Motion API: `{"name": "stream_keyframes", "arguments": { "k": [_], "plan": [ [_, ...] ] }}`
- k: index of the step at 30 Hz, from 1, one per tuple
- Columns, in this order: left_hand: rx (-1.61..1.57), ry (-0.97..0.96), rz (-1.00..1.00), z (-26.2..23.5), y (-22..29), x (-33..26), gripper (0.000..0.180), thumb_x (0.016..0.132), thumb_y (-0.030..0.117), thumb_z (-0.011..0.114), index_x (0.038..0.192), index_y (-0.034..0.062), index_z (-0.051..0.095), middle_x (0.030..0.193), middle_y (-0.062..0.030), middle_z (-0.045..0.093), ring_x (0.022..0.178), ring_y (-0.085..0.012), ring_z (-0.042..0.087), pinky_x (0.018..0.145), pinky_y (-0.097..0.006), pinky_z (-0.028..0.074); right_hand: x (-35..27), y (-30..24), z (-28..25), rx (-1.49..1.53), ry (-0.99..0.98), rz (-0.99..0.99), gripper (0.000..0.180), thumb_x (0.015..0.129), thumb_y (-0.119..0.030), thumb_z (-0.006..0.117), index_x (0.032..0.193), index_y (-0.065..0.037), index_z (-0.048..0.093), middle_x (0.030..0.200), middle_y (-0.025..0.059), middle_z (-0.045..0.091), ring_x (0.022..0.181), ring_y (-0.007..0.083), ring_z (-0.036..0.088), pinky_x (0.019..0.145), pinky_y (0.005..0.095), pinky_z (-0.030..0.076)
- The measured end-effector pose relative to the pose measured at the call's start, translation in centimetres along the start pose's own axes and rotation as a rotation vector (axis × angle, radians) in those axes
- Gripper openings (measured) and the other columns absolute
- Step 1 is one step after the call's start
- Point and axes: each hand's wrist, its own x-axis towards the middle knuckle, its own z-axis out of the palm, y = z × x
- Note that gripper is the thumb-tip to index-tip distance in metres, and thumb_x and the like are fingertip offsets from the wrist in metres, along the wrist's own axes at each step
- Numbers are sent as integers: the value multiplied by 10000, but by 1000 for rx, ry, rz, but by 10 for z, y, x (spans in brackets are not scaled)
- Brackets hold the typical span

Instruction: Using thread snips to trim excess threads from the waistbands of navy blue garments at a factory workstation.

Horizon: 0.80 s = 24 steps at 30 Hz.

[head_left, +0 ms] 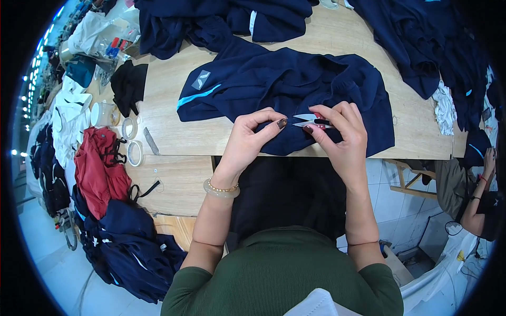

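Observation:
A navy garment with a light blue stripe and a small grey patch lies in folds on the wooden table in front of me. Over its near edge, my right hand grips red-handled thread snips, their two blades apart and pointing left. Just left of the blade tips, my left hand pinches thumb and fingertips together above the cloth. What sits in that pinch is too small to make out. Bracelets circle my left wrist.
More navy garments are heaped at the far side and far right. To the left lie tape rolls, a grey strip, a black cloth and a red garment. Another person's arm shows at the right.

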Motion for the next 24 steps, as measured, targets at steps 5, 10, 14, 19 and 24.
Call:
{"name": "stream_keyframes", "arguments": {
  "k": [5,10,14,19,24],
  "plan": [
    [3,7,1,0,0,0,109,883,29,646,935,-54,694,828,-2,607,769,-56,502,691,-195,379,0,-1,0,-17,-3,-2,293,702,-115,813,978,-74,723,770,34,552,742,184,506,600,295,416],
    [27,24,13,1,-1,0,93,879,32,651,911,-46,689,813,1,608,766,-58,508,698,-200,385,0,-2,0,-36,4,-5,295,700,-118,814,978,-75,723,764,33,549,738,184,504,596,298,416],
    [33,35,20,3,0,1,82,875,31,650,890,-43,680,799,1,607,760,-60,509,697,-203,388,0,-3,0,-37,9,-12,297,697,-120,816,975,-74,723,760,34,547,733,185,501,592,297,415],
    [47,35,26,2,-3,1,90,870,35,644,892,-45,679,793,-3,604,755,-63,506,699,-206,390,1,-3,1,-47,8,-25,299,695,-120,817,975,-73,723,755,37,540,732,187,499,591,297,414],
    [61,30,24,2,-1,0,96,867,39,642,894,-46,679,791,-6,601,754,-66,505,699,-210,388,1,-3,2,-37,9,-22,298,699,-116,816,978,-68,722,754,40,537,732,188,497,590,298,413]
  ]
}}
